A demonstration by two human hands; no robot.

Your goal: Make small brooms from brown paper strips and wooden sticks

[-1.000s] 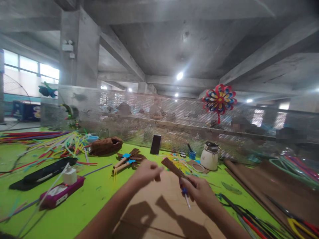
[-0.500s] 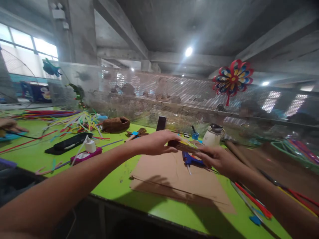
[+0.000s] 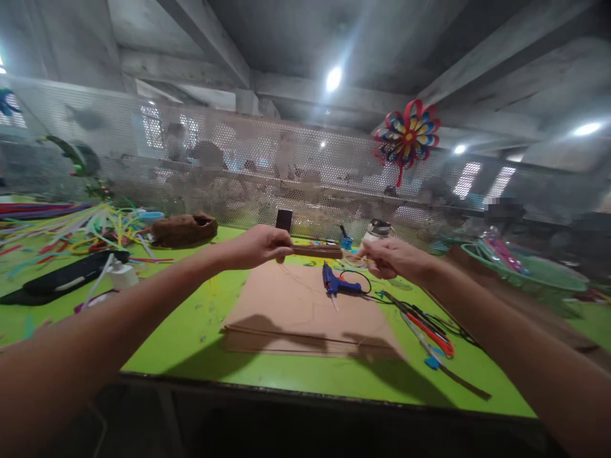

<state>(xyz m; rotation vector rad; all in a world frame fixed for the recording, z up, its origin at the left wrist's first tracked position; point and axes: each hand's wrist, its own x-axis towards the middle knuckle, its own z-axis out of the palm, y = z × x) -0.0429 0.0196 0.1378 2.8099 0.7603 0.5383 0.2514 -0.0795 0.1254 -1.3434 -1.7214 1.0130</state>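
Observation:
My left hand [image 3: 267, 247] pinches one end of a brown flat strip [image 3: 317, 252], holding it level above the table. My right hand [image 3: 386, 257] is closed just beyond the strip's other end, apart from it, fingertips pressed together; what they hold, if anything, is too small to make out. Below both hands lies a stack of brown cardboard sheets [image 3: 286, 305]. A blue glue gun [image 3: 341, 283] rests on its right part, nozzle to the left.
A red-handled tool [image 3: 432, 334] and thin strips lie on the right. Chenille stems [image 3: 95, 232], a black case [image 3: 71, 273] and a brown fuzzy piece [image 3: 184, 230] are on the left. A phone [image 3: 284, 220], jug [image 3: 379, 230] and mesh screen [image 3: 229, 172] stand behind; a green basket [image 3: 548, 277] sits right.
My right hand has let go of the brown strip and moved away from its end. My left hand has closed from spread fingers into a pinch on it. The view has turned right.

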